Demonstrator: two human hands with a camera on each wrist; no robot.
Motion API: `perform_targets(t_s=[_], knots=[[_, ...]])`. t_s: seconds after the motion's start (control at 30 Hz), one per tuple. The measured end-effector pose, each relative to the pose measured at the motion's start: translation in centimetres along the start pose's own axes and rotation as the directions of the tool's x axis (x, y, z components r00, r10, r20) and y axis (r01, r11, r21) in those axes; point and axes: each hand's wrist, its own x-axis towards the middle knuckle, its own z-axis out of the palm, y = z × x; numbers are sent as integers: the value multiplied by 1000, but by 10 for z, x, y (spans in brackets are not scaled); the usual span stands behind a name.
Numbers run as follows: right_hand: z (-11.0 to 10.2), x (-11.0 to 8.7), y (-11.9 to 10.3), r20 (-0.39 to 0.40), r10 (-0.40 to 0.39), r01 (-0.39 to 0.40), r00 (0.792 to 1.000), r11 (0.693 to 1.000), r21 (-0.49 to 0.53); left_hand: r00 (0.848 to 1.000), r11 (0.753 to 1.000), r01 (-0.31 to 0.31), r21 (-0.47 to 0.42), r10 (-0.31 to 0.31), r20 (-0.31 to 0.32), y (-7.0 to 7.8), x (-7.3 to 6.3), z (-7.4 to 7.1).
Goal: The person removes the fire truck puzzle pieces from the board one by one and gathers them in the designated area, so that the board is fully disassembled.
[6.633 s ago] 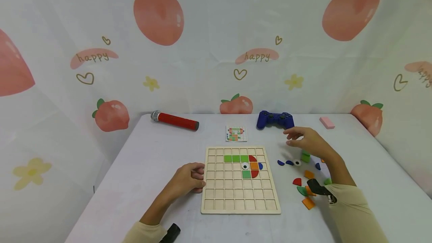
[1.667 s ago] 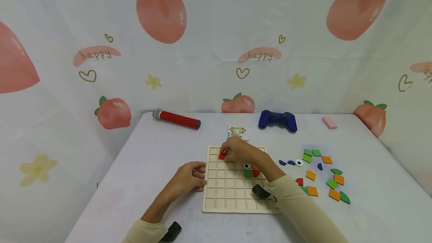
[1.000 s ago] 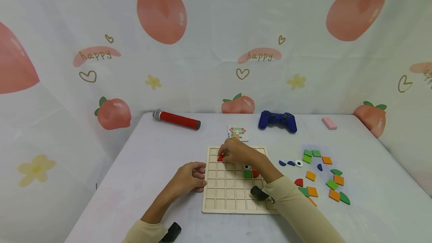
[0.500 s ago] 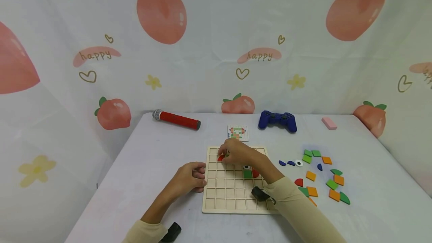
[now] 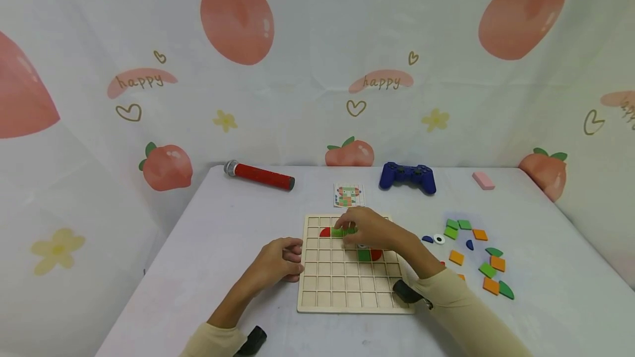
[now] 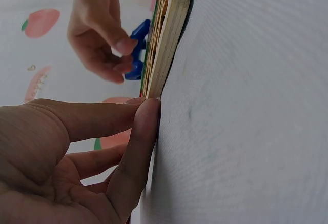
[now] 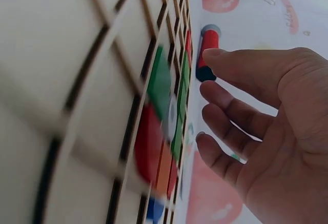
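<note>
A pale wooden grid board (image 5: 327, 285) lies on the table. My left hand (image 5: 275, 260) rests against its left edge; the left wrist view shows thumb and finger (image 6: 146, 126) touching the rim. Over the upper rows hovers my right hand (image 5: 369, 227), fingers parted and nothing between them in the right wrist view. Just left of it, a red quarter-round tile (image 5: 324, 232) sits in a cell beside a row of green square tiles (image 5: 337, 232). Lower on the board are another green square (image 5: 364, 255) and a red rounded tile (image 5: 376, 255). The hand partly hides an eye tile.
A pattern card (image 5: 349, 195) lies behind the board. Loose coloured tiles (image 5: 488, 270) and an eye disc (image 5: 439, 239) are scattered at right. Farther back are a red microphone (image 5: 263, 176), a blue game controller (image 5: 408, 177) and a pink block (image 5: 483, 180).
My right hand came from the loose tiles with a red tile, set it in the upper-left cell, let go and drew back rightward. The left hand has stayed at the board's edge.
</note>
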Motion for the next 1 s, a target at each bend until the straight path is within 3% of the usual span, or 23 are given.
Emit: perform_targets(t_s=[0.33, 0.63, 0.77, 1.0], knots=[[-22, -47, 22, -58, 96, -97, 994, 995, -14, 1000, 1000, 5, 22, -5, -16, 0, -1, 0], [-40, -94, 49, -151, 114, -127, 982, 989, -76, 1000, 999, 6, 31, -5, -23, 0, -1, 0], [-50, -113, 59, -196, 137, -156, 971, 984, -82, 1000, 1000, 5, 29, -4, -24, 0, -1, 0], [-65, -143, 73, -235, 250, -274, 939, 958, -78, 1000, 1000, 0, 23, 1, -22, -1, -1, 1]])
